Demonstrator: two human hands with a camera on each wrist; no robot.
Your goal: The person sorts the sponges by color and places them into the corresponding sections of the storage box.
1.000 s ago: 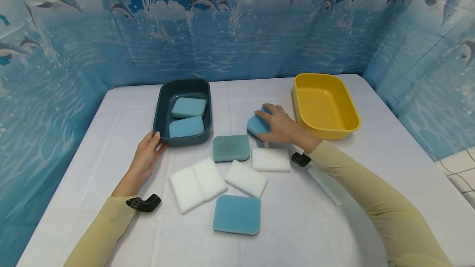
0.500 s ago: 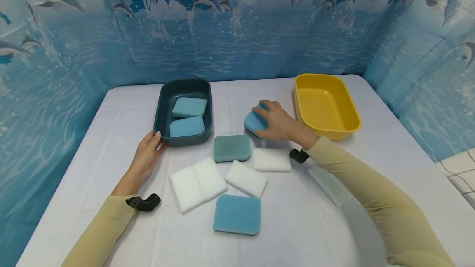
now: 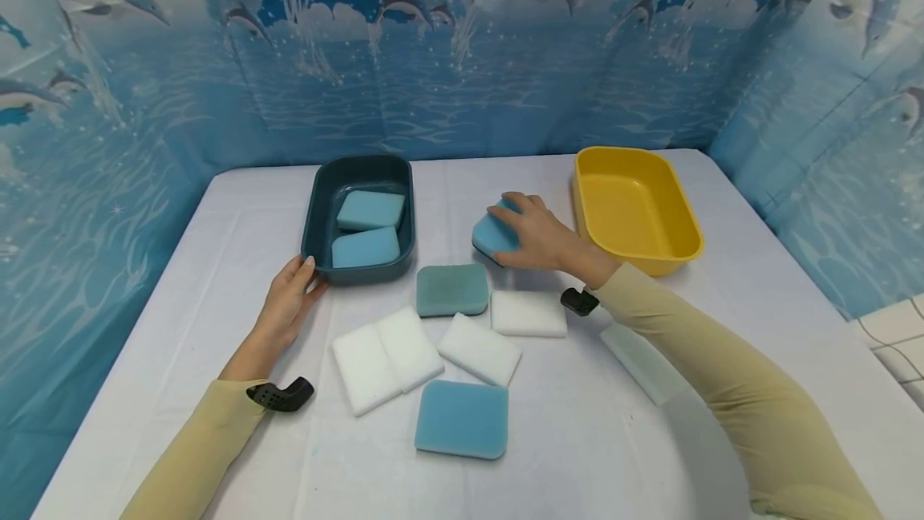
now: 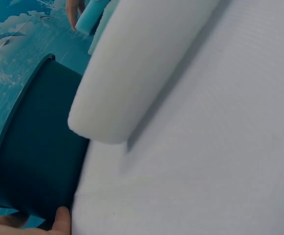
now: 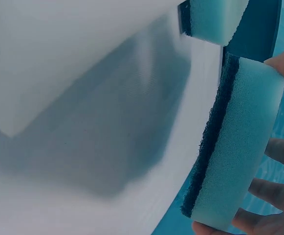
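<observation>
My right hand (image 3: 541, 235) grips a blue scouring sponge (image 3: 494, 235) by its edges, between the two basins. In the right wrist view this sponge (image 5: 242, 137) is lifted, its dark scouring layer facing the tablecloth and a shadow below. With thumb and fingers my left hand (image 3: 283, 303) holds the near left corner of a dark teal basin (image 3: 411, 239). Two blue sponges, one farther back (image 3: 371, 209) and one nearer (image 3: 365, 248), lie inside it. A greenish sponge (image 3: 452, 290) and a blue sponge (image 3: 462, 419) lie on the cloth.
A yellow basin (image 3: 693, 235) stands at the back right. Several white sponge blocks lie mid-table, one (image 3: 528, 313) near the right wrist and one (image 3: 480, 349) farther left. Another pale block (image 3: 642, 359) lies partly under the right sleeve. A dolphin-print curtain (image 3: 462, 87) hangs behind.
The right hand has shifted slightly left and away from me with the sponge, slowing over the last half second. The left hand stays at the teal basin's corner.
</observation>
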